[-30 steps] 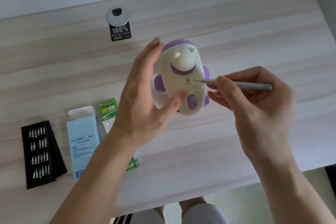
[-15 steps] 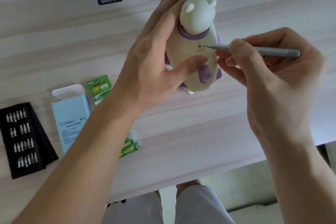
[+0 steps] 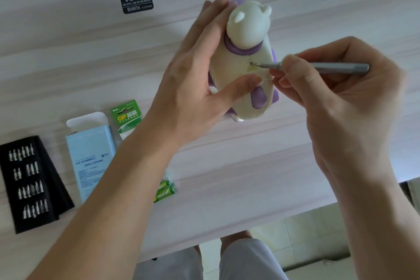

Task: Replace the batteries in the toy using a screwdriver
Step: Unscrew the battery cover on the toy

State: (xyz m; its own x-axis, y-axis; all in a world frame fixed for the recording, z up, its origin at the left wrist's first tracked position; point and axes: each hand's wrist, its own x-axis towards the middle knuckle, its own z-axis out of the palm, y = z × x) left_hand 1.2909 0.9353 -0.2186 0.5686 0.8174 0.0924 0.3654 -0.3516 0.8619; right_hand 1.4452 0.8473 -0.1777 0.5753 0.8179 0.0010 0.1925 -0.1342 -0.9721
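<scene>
Black bit tray (image 3: 29, 184) is lying leftmost on the table (image 3: 227, 166), then a blue box (image 3: 91, 154) and green battery pack (image 3: 127, 116). The left hand (image 3: 195, 88) is gripping the cream-and-purple toy (image 3: 234, 66) upright at mid-table; the right hand (image 3: 350, 102) is pinching the grey screwdriver (image 3: 329, 68), tip touching the toy's screw (image 3: 251, 63).

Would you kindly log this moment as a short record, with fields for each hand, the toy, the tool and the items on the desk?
left hand: grips the toy, fingers along its side, thumb across its front
right hand: pinches the screwdriver
toy: cream and purple figure
screwdriver: grey, tip at the screw in the toy's body
battery pack: green, partly hidden behind the left forearm
bit case: black, open, at the left edge
blue box: between bit case and battery pack
desk: pale wood grain
</scene>
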